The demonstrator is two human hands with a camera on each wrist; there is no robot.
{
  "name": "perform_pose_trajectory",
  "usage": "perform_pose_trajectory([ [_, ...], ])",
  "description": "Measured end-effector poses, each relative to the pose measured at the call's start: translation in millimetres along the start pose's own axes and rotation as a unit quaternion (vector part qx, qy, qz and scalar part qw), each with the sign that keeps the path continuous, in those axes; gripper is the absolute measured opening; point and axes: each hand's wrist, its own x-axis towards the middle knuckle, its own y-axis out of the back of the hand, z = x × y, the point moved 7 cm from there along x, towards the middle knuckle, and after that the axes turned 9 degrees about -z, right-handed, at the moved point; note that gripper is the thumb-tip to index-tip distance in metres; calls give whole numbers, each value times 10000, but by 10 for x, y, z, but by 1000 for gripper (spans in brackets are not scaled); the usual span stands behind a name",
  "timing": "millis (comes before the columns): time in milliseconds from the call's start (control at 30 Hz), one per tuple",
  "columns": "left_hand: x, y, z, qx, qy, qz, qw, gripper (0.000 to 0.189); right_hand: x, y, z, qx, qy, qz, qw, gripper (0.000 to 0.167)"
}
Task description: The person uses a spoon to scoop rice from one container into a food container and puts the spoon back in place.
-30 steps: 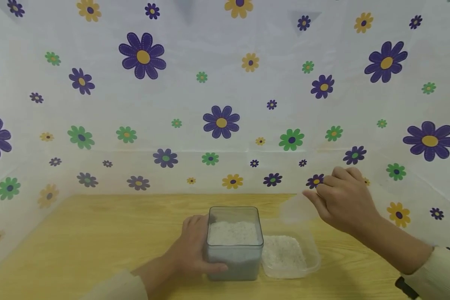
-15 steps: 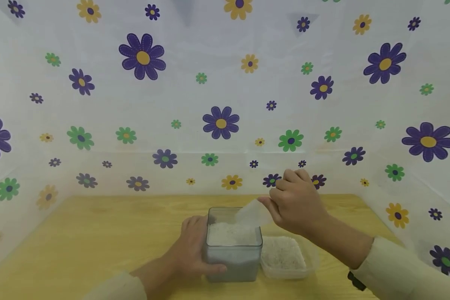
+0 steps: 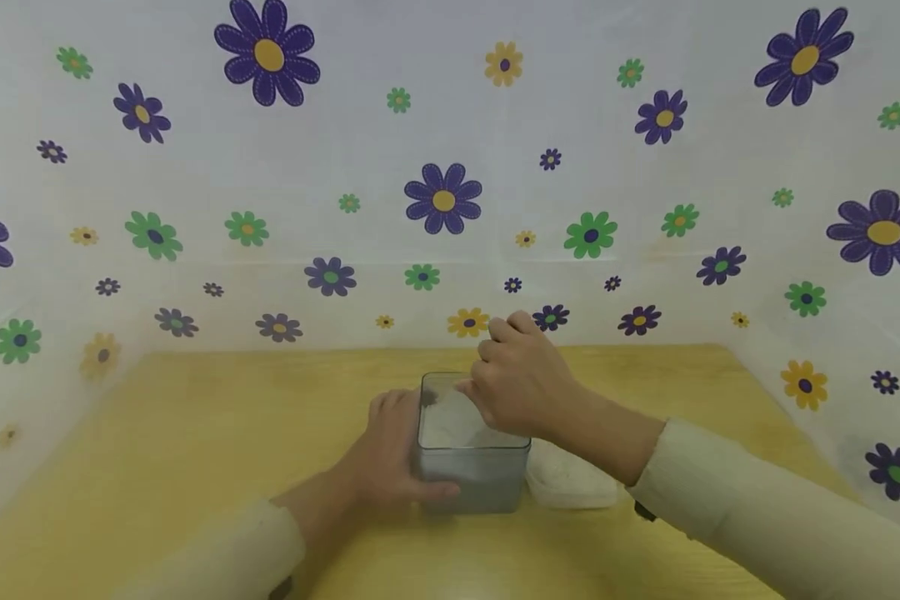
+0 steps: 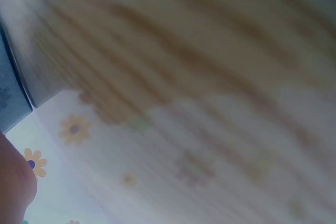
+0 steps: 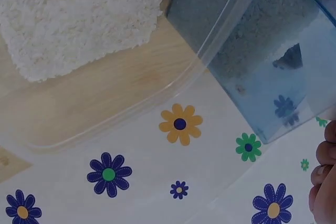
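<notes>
A clear blue-grey square bin [image 3: 474, 483] of white rice stands on the table. My left hand [image 3: 392, 454] rests against its left side, thumb across the front wall and fingers behind. Over the bin's opening, my right hand [image 3: 528, 379] has its fingers curled on a translucent plastic scoop, now mostly hidden by the hand and the bin. To the right of the bin, a low clear tub [image 5: 173, 85] holds more rice [image 5: 79, 19]. In the left wrist view, part of my left hand [image 4: 16, 184] shows near the bin's edge.
The wood-grain table [image 3: 255, 425] is enclosed by a white flowered sheet [image 3: 360, 142] at the back and sides. The tub stands close beside the bin, under my right forearm.
My right hand has moved left with the scoop, from above the tub to over the bin. The left hand stays on the bin. The head view has tilted down.
</notes>
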Motion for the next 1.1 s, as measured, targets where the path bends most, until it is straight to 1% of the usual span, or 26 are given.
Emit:
perform_pose_trajectory([
  [100, 20, 30, 4, 84, -61, -107, 9999, 105, 46, -95, -40, 160, -111, -258, 9995, 45],
  [200, 78, 21, 26, 214, -130, -216, 9995, 106, 27, -174, -3, 356, -266, -577, 9973, 43],
  [300, 92, 20, 33, 240, -105, -234, 9994, 107, 9, -222, 24, 558, -446, -775, 9944, 44],
  [467, 66, 50, 36, 223, -86, -158, 9996, 109, 23, -258, 34, 968, -614, -880, 9895, 49],
  [700, 46, 59, 24, 169, -112, -151, 9997, 111, 37, -340, 71, 1660, -850, -1098, 9763, 51],
  [867, 57, 78, 20, 101, -119, -114, 9998, 109, 38, -344, 97, 1824, -976, -1021, 9730, 52],
  [1100, 46, 69, 20, 151, -254, 33, 9996, 109, 8, -353, 123, 2016, -1179, -968, 9675, 53],
])
